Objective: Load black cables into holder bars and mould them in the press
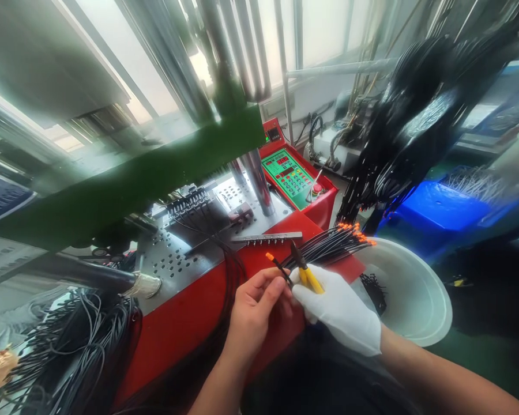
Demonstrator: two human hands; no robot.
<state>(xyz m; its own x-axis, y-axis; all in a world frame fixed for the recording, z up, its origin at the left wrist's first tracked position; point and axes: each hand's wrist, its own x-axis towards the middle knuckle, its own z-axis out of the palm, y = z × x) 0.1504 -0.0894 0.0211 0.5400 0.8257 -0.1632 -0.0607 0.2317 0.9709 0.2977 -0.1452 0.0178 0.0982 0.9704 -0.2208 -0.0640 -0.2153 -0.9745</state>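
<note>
My bare left hand (259, 302) is closed, thumb and forefinger pinching a thin black cable (279, 266) with an orange tip. Beside it, my right hand (337, 308) wears a white glove and is wrapped round yellow-handled cutting pliers (311, 279). The dark jaws of the pliers point up and away, close to the cable but apart from its orange tip. Gloved fingertips meet the left fingers near the cable's lower part; whether they also grip it is hidden. Just beyond both hands lies a bundle of black cables (328, 245) with orange ends.
A red machine table (177, 340) carries a perforated metal plate (168, 262), a mould with cables (188, 202) and a metal bar (268, 237). Behind stands a green control panel (288, 176). A white tub (415, 288) and blue bin (441, 204) are right; black cables (82, 340) lie left.
</note>
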